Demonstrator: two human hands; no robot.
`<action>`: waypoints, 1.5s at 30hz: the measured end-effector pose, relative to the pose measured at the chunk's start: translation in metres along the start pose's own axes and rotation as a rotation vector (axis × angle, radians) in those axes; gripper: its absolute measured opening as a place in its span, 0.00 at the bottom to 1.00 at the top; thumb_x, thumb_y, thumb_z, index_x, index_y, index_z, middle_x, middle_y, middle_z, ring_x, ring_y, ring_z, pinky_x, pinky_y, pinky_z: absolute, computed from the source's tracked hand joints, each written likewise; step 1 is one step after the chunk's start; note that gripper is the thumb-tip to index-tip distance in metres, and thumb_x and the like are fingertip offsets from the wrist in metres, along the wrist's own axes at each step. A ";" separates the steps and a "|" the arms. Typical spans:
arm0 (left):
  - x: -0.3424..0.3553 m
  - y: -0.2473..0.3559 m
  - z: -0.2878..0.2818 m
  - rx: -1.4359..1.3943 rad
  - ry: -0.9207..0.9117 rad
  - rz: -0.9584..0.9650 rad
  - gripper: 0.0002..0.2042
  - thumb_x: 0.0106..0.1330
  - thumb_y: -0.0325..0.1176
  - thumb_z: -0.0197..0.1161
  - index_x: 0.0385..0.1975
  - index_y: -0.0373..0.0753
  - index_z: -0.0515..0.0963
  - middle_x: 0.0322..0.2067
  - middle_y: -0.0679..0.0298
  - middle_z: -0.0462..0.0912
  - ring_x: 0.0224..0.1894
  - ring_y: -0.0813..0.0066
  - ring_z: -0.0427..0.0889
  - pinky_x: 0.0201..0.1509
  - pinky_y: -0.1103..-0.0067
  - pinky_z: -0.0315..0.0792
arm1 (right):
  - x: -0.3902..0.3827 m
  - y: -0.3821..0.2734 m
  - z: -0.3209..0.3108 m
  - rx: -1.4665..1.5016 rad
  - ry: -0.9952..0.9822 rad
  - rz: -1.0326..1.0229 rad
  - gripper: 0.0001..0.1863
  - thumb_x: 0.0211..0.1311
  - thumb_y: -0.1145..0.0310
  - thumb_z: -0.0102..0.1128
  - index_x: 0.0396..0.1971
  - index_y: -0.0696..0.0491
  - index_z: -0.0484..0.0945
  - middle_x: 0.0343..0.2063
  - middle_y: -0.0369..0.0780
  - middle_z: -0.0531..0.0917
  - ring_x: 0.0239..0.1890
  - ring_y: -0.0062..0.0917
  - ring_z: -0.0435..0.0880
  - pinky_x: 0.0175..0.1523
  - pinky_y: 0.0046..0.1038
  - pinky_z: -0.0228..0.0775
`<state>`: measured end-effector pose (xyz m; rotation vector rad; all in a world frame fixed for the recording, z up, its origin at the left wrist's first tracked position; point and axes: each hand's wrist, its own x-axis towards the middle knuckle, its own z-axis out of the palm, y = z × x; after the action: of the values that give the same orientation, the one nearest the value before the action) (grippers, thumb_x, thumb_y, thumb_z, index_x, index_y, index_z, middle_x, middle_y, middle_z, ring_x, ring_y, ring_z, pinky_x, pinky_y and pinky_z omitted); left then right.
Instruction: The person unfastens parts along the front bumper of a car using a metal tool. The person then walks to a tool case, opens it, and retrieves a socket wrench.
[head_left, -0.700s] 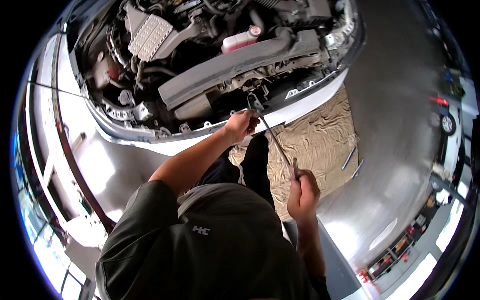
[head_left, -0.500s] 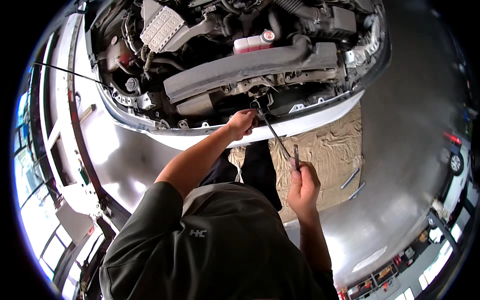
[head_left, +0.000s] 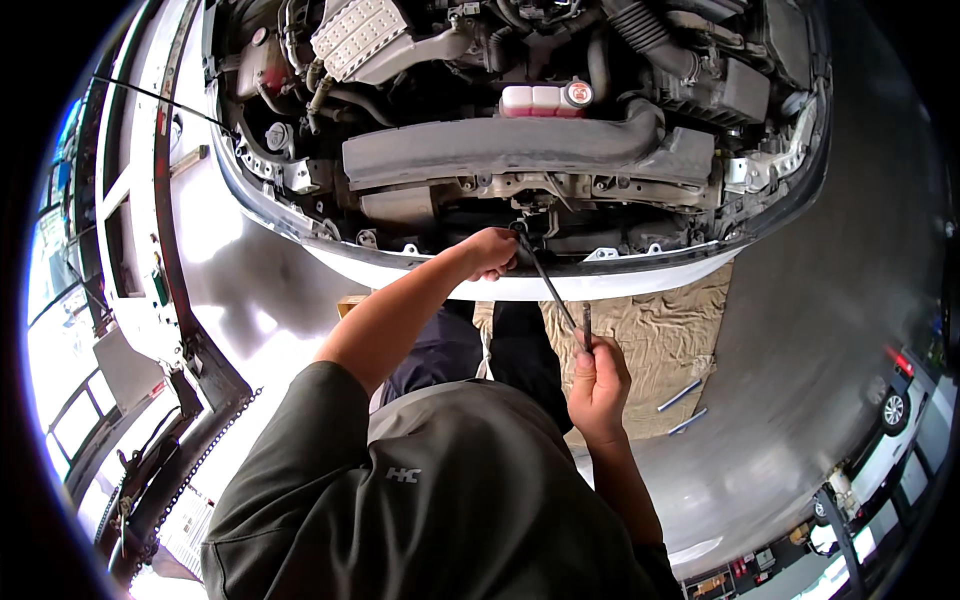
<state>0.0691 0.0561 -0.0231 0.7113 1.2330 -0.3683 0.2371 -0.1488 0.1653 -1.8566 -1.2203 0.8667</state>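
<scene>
My left hand (head_left: 490,252) is closed at the upper end of a long, thin dark metal rod (head_left: 547,279), just above the car's front edge. Its fingers touch the rod there, by the gap behind the white bumper (head_left: 490,287). Lower down and to the right, my right hand (head_left: 600,388) is wrapped round the rod's near end. A short metal bar (head_left: 587,322) sticks up from that fist, thumb pressed along it. How bar and rod join is hidden by the fingers. The rod's far tip lies in shadow near the hood latch (head_left: 540,205).
A dark air duct (head_left: 500,148) spans the open engine bay, below a coolant tank (head_left: 545,99) with pink liquid. A thin prop rod (head_left: 165,105) rises at the left. Beneath lies a tan cloth (head_left: 660,350) with two bluish bars (head_left: 680,395). A lift post stands left.
The view has shifted, so the car sits further right and slightly lower in it. Both hands keep their hold on the rod; the short bar in my right hand tilts slightly differently.
</scene>
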 end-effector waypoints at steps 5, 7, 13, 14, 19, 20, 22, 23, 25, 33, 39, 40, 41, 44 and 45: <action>0.003 -0.002 -0.002 -0.081 -0.141 -0.006 0.07 0.79 0.33 0.48 0.35 0.46 0.71 0.23 0.72 0.70 0.20 0.81 0.61 0.22 0.78 0.58 | 0.002 -0.014 0.013 -0.086 -0.007 0.011 0.10 0.76 0.75 0.56 0.49 0.61 0.83 0.37 0.46 0.82 0.37 0.39 0.83 0.44 0.35 0.75; 0.007 -0.006 0.001 -0.158 -0.186 0.020 0.06 0.80 0.33 0.47 0.39 0.47 0.71 0.23 0.71 0.71 0.20 0.81 0.62 0.22 0.79 0.57 | 0.002 -0.022 0.020 -0.103 -0.009 -0.018 0.10 0.75 0.75 0.57 0.48 0.61 0.83 0.37 0.46 0.82 0.37 0.40 0.83 0.44 0.35 0.75; 0.017 -0.020 0.028 -0.533 -0.141 0.018 0.09 0.80 0.36 0.45 0.54 0.57 0.67 0.24 0.71 0.69 0.19 0.80 0.64 0.23 0.80 0.58 | 0.004 -0.024 0.032 -0.183 -0.002 -0.023 0.10 0.76 0.76 0.55 0.48 0.61 0.83 0.38 0.47 0.83 0.40 0.42 0.85 0.46 0.37 0.78; 0.019 -0.021 0.030 -0.538 -0.128 0.027 0.09 0.80 0.37 0.45 0.54 0.57 0.67 0.24 0.70 0.69 0.20 0.80 0.65 0.23 0.79 0.58 | 0.007 -0.023 0.031 -0.189 -0.009 -0.027 0.10 0.76 0.76 0.55 0.48 0.61 0.83 0.38 0.47 0.83 0.40 0.42 0.85 0.46 0.37 0.78; 0.020 -0.020 0.041 -0.570 -0.056 0.071 0.07 0.82 0.39 0.41 0.52 0.53 0.65 0.27 0.69 0.75 0.22 0.78 0.69 0.27 0.76 0.68 | 0.012 -0.034 0.034 -0.256 -0.040 -0.007 0.09 0.77 0.74 0.55 0.48 0.62 0.82 0.39 0.48 0.83 0.40 0.44 0.85 0.46 0.37 0.78; 0.021 -0.020 0.042 -0.580 -0.060 0.070 0.07 0.82 0.39 0.41 0.52 0.53 0.65 0.27 0.69 0.75 0.22 0.78 0.69 0.27 0.76 0.68 | 0.014 -0.037 0.035 -0.259 -0.053 -0.014 0.09 0.77 0.73 0.55 0.47 0.61 0.81 0.39 0.48 0.83 0.40 0.46 0.85 0.45 0.38 0.78; 0.020 -0.020 0.044 -0.616 -0.055 0.082 0.06 0.83 0.38 0.39 0.49 0.51 0.64 0.30 0.66 0.79 0.22 0.78 0.70 0.27 0.76 0.69 | 0.019 -0.041 0.036 -0.292 -0.069 -0.017 0.09 0.77 0.73 0.55 0.48 0.61 0.81 0.40 0.49 0.83 0.41 0.46 0.85 0.46 0.39 0.78; 0.020 -0.019 0.046 -0.625 -0.024 0.079 0.06 0.84 0.38 0.38 0.48 0.49 0.64 0.32 0.64 0.82 0.22 0.77 0.70 0.27 0.75 0.71 | 0.021 -0.043 0.036 -0.318 -0.078 -0.021 0.10 0.77 0.73 0.55 0.49 0.61 0.81 0.40 0.49 0.83 0.42 0.46 0.85 0.47 0.39 0.79; 0.020 -0.020 0.049 -0.629 -0.009 0.093 0.06 0.84 0.38 0.38 0.48 0.48 0.64 0.32 0.64 0.82 0.23 0.76 0.71 0.27 0.74 0.72 | 0.027 -0.047 0.035 -0.335 -0.110 -0.016 0.10 0.77 0.73 0.55 0.50 0.61 0.81 0.41 0.49 0.83 0.42 0.47 0.85 0.48 0.40 0.79; 0.019 -0.040 0.048 -0.818 -0.107 0.205 0.13 0.84 0.39 0.40 0.60 0.43 0.64 0.38 0.58 0.88 0.26 0.74 0.77 0.28 0.74 0.76 | 0.083 -0.096 0.037 -0.507 -0.388 -0.139 0.14 0.69 0.75 0.63 0.53 0.58 0.84 0.43 0.45 0.82 0.46 0.43 0.81 0.52 0.41 0.76; -0.033 -0.067 0.043 -0.068 0.258 0.869 0.32 0.71 0.23 0.55 0.76 0.31 0.59 0.57 0.45 0.78 0.53 0.52 0.83 0.62 0.67 0.78 | 0.101 -0.123 0.055 -0.519 -0.322 0.041 0.12 0.70 0.74 0.65 0.50 0.57 0.87 0.36 0.42 0.82 0.38 0.36 0.82 0.44 0.36 0.75; -0.086 -0.044 0.028 0.034 0.208 0.791 0.32 0.68 0.23 0.59 0.74 0.33 0.63 0.59 0.43 0.72 0.57 0.46 0.81 0.65 0.66 0.77 | 0.097 -0.119 0.055 -0.408 -0.261 0.231 0.11 0.71 0.74 0.64 0.49 0.58 0.88 0.34 0.43 0.82 0.34 0.33 0.82 0.41 0.34 0.75; -0.097 -0.042 0.025 0.136 0.315 0.996 0.32 0.67 0.23 0.60 0.73 0.34 0.64 0.60 0.44 0.70 0.57 0.44 0.81 0.63 0.64 0.78 | 0.095 -0.112 0.056 -0.425 -0.253 0.093 0.14 0.74 0.74 0.63 0.56 0.60 0.83 0.29 0.41 0.83 0.27 0.24 0.81 0.34 0.28 0.72; -0.113 -0.029 0.027 0.205 0.246 1.316 0.32 0.64 0.23 0.62 0.71 0.36 0.66 0.61 0.46 0.70 0.54 0.41 0.82 0.57 0.60 0.80 | 0.081 -0.103 0.062 -0.133 -0.095 0.364 0.26 0.77 0.72 0.62 0.70 0.62 0.69 0.29 0.38 0.84 0.26 0.19 0.80 0.33 0.23 0.74; -0.119 -0.025 0.031 0.150 0.206 1.300 0.27 0.64 0.24 0.63 0.66 0.36 0.70 0.56 0.49 0.75 0.52 0.44 0.83 0.54 0.60 0.81 | 0.081 -0.104 0.065 -0.068 -0.085 0.444 0.34 0.78 0.72 0.61 0.76 0.62 0.56 0.27 0.37 0.84 0.24 0.17 0.80 0.32 0.21 0.77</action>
<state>0.0397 0.0033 0.0867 1.5310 0.7083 0.7090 0.1634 -0.0300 0.2109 -2.2086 -0.9047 1.1620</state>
